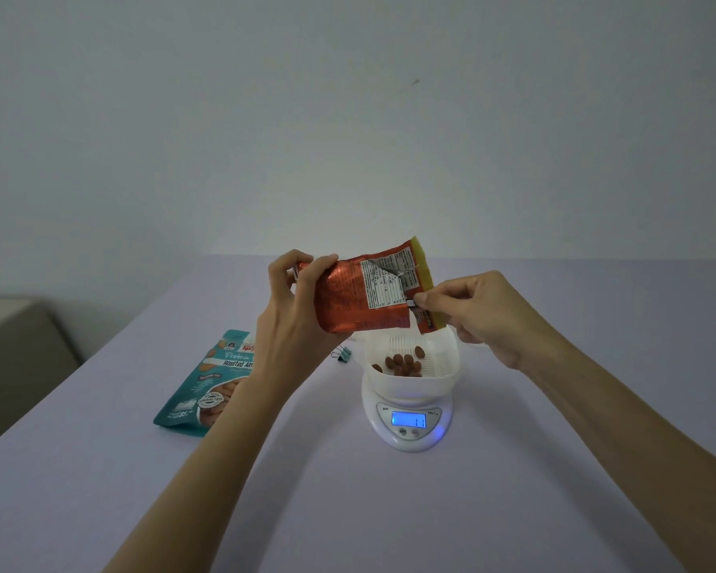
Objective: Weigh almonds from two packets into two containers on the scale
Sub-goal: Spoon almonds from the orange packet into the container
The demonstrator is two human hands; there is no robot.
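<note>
An orange-red foil almond packet (348, 299) hangs sideways above the scale. My left hand (294, 299) grips its left end, and my right hand (472, 308) pinches its torn right end. Directly under the packet, a white container (443, 361) with a slotted inner wall sits on the white digital scale (408, 423), whose blue display is lit. Several brown almonds (402, 363) lie in the container. A teal packet of roasted almonds (207, 386) lies flat on the table to the left, partly behind my left forearm.
A teal binder clip (342, 354) lies on the pale lilac table (389, 510) between the teal packet and the scale. A beige piece of furniture (13, 366) stands beyond the table's left edge. A plain wall rises behind.
</note>
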